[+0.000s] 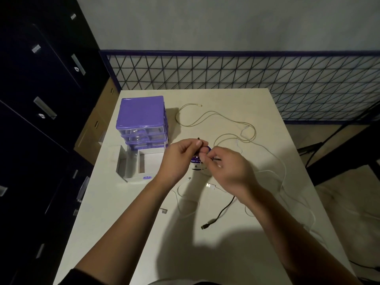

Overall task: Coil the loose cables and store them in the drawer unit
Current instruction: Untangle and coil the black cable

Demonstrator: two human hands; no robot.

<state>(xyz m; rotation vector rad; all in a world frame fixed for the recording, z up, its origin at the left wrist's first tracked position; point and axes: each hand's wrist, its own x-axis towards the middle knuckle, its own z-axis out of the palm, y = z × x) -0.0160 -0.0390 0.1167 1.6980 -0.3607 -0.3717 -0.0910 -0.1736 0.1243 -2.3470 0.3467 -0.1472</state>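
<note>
L hand (181, 156) + R hand (227, 170): both pinching short black tie (216, 159) over table (236, 254), prob. stretched to wrap a coil | black cable (223, 210), beige cable (216, 117), white cable (284, 169): loose, spread near hands | drawer unit (141, 120) far L, bottom drawer (133, 167) pulled out, ready to load

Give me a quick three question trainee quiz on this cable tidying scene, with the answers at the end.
1. True or false: the bottom drawer of the purple drawer unit is pulled out.
2. Which cable do both hands pinch? A) black cable B) beige cable C) white cable
3. Fill in: the white USB plug lies on the table just below the ____ hand.

Key
1. True.
2. A: the left hand and right hand each pinch it.
3. Right.
</note>
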